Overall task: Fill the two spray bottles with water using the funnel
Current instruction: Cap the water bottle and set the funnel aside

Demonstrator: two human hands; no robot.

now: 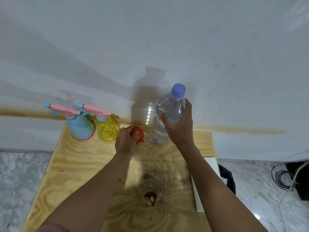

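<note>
Right hand (177, 129) grips the water bottle (168, 113), cap leaning toward one o'clock; left hand (124, 141) pinches the funnel (138, 133) near the bench's (75, 164) twelve-o'clock edge.

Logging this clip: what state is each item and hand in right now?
Blue spray bottle: upright, spray head on.
Yellow spray bottle: upright, spray head on.
Funnel: on table, left hand grips it.
Water bottle: capped, water inside, right hand holds it.
</note>
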